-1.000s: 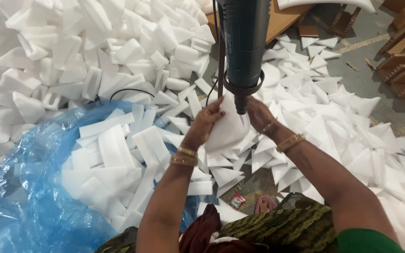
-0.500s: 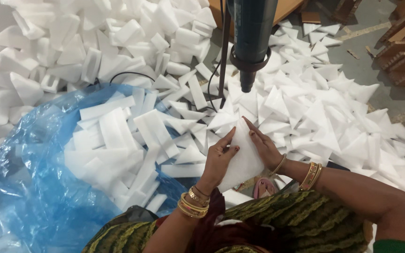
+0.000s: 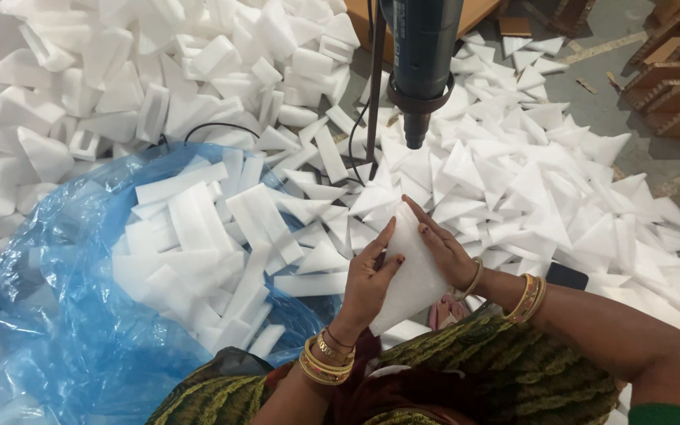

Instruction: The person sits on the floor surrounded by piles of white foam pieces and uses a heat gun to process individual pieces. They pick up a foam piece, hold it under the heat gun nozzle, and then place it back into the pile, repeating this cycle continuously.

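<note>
Both hands share the grip on one white foam piece (image 3: pixel 409 271), pinching it between them: the left hand (image 3: pixel 369 279) presses flat against its left edge with the fingers pointing up, and the right hand (image 3: pixel 444 250) closes on its upper right edge, fingertips lying over the face. Held in front of the person's lap, above the patterned green cloth (image 3: pixel 505 378), the piece is a flat slab, roughly four-sided with a slanted top, clean white with a slightly grainy surface and thick, straight-cut edges. Its lower end reaches down past the wrists. Gold bangles (image 3: pixel 326 360) ring the left wrist, and more sit on the right.

Straight beyond the grip a dark teal power tool (image 3: pixel 423 59) hangs nozzle down, its tip well clear of the held piece, with a black cable (image 3: pixel 373 94) running beside it. Left of the grip a blue plastic bag (image 3: pixel 49 315) lies open, holding long rectangular foam strips (image 3: pixel 198 228). Right of the grip and beyond it, a heap of triangular foam offcuts (image 3: pixel 529 181) covers the floor. Farther off to the left lie chunkier foam blocks (image 3: pixel 104 79). Brown cardboard pieces (image 3: pixel 678 94) lie at the far right
</note>
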